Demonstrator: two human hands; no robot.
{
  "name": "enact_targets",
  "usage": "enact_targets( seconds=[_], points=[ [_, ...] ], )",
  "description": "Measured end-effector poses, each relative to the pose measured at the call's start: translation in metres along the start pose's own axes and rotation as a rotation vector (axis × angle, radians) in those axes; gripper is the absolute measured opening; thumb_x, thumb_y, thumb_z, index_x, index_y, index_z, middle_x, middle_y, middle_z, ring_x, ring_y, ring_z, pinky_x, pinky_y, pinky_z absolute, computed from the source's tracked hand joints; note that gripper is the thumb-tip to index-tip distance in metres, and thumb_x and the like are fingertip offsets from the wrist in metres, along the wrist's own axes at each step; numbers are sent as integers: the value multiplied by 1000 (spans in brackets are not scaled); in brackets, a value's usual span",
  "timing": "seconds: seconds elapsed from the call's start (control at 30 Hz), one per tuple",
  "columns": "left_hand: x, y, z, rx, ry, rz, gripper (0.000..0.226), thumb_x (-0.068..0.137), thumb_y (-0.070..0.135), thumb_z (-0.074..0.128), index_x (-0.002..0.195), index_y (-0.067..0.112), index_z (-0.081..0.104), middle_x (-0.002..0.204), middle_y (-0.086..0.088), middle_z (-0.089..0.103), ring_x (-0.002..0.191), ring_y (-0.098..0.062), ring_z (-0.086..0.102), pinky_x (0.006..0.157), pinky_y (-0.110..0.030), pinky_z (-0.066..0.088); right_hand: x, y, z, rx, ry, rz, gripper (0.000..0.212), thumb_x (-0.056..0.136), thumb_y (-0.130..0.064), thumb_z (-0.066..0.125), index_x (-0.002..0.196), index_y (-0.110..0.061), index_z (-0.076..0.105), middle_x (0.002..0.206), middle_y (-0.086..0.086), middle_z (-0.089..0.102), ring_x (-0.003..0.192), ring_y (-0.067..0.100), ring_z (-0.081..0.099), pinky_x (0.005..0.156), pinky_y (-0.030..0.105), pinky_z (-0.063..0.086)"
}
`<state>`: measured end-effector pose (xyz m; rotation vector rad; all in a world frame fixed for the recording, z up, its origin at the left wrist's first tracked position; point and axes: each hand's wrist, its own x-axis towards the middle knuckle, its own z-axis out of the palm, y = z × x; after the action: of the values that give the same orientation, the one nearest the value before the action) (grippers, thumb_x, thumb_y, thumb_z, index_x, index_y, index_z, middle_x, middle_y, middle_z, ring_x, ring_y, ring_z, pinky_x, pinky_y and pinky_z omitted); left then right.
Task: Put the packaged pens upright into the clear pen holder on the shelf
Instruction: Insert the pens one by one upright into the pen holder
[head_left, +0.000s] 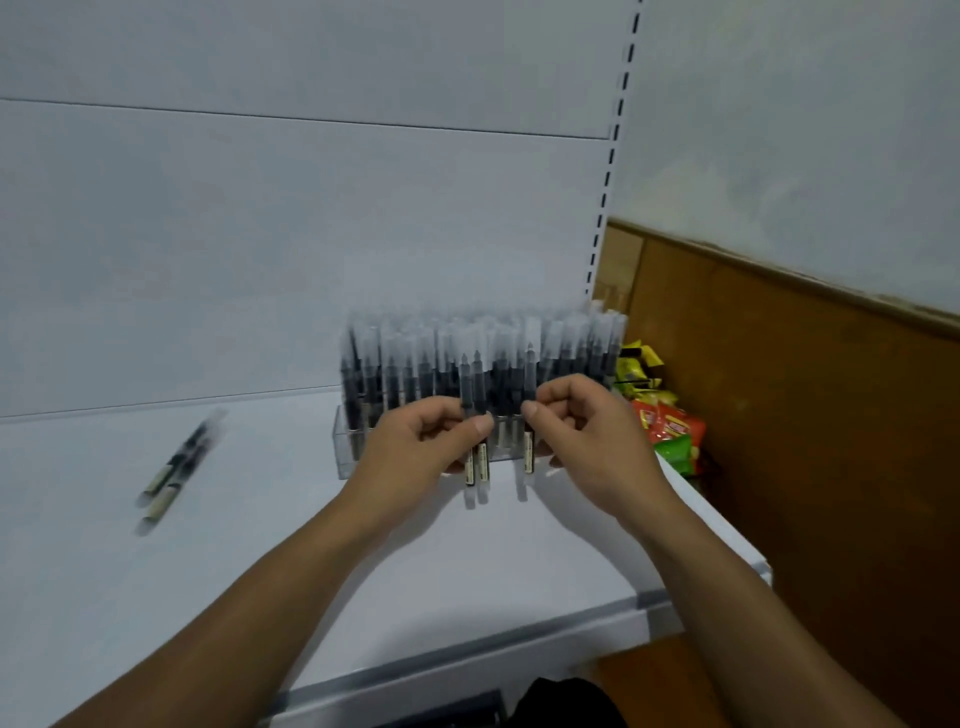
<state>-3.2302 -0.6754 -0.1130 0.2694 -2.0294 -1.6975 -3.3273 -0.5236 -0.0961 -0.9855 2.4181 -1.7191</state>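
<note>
A clear pen holder (347, 441) stands on the white shelf (260, 545), packed with several upright packaged black pens (405, 364). My left hand (415, 452) pinches two packaged pens (477, 395) upright in front of the holder. My right hand (582, 426) pinches one packaged pen (530, 374) upright, just right of the other two. Two more packaged pens (174, 465) lie flat on the shelf at the left, apart from both hands. The whole view is motion-blurred.
The shelf's white back panel (311, 234) rises behind the holder, with a slotted upright (605, 197) at its right. Colourful snack packets (667, 421) sit right of the shelf against a brown wooden panel (805, 441). The shelf's front edge (467, 654) runs below my forearms.
</note>
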Motion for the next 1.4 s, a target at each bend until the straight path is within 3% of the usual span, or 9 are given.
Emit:
enact_targets(
  seconds=[0.17, 0.33, 0.47, 0.67, 0.8, 1.0, 1.17, 1.27, 1.4],
  points=[
    [9, 2, 41, -50, 2, 26, 11, 86, 19, 69, 84, 8, 70, 70, 0, 62, 65, -7, 56, 63, -20, 49, 18, 12, -26, 1, 124, -22, 10, 92, -25, 66, 89, -30, 58, 83, 1, 67, 81, 20, 67, 76, 46, 58],
    [9, -19, 51, -149, 68, 22, 6, 83, 24, 75, 81, 19, 73, 77, -10, 60, 74, -22, 54, 73, -43, 49, 35, 12, -36, -31, 184, -57, 8, 92, -24, 65, 90, -23, 58, 85, 6, 68, 83, 26, 69, 74, 47, 58],
    [9, -22, 48, -231, 81, 5, 7, 77, 27, 74, 79, 20, 74, 81, -17, 58, 74, -23, 51, 72, -40, 42, 45, 16, -34, -112, 188, -79, 9, 92, -28, 65, 89, -26, 57, 82, 2, 67, 81, 24, 68, 73, 49, 57],
    [12, -26, 49, -225, 88, 25, 5, 81, 21, 73, 76, 22, 74, 70, -4, 57, 68, -18, 48, 64, -29, 41, 50, 25, -25, -322, 86, -98, 12, 89, -30, 68, 89, -26, 57, 78, -10, 63, 75, 13, 61, 71, 40, 55],
    [12, -27, 49, -249, 75, 21, 7, 76, 29, 74, 78, 22, 74, 72, -7, 55, 69, -20, 47, 65, -34, 39, 50, 30, -19, -434, 21, -61, 14, 84, -31, 73, 82, -28, 60, 74, -13, 61, 76, 11, 60, 72, 40, 55],
    [13, -29, 49, -202, 58, 23, 3, 82, 21, 74, 79, 21, 74, 73, -6, 58, 70, -19, 50, 62, -26, 44, 51, 31, -19, -408, 20, -34, 15, 84, -29, 75, 80, -26, 61, 69, -12, 59, 67, 7, 56, 63, 31, 47],
    [13, -30, 49, -241, -6, 1, 21, 71, 37, 80, 84, 22, 74, 77, -6, 62, 79, -28, 55, 84, -56, 51, 40, 34, -21, -384, 21, -13, 9, 87, -29, 71, 90, -24, 64, 73, -11, 60, 68, 4, 55, 59, 20, 39],
    [12, -28, 49, -198, 5, 10, 6, 79, 28, 77, 82, 24, 75, 76, -6, 64, 78, -26, 56, 78, -48, 52, 26, 33, -23, -270, 82, -59, 4, 90, -27, 67, 92, -24, 68, 77, -11, 63, 72, 4, 56, 64, 23, 48],
    [10, -25, 50, -176, -21, 29, 2, 80, 23, 74, 81, 25, 75, 73, 2, 67, 74, -19, 57, 74, -39, 52, 12, 23, -21, -66, -46, -108, 5, 89, -24, 68, 89, -24, 73, 81, -7, 68, 75, 7, 60, 65, 23, 50]
  ],
)
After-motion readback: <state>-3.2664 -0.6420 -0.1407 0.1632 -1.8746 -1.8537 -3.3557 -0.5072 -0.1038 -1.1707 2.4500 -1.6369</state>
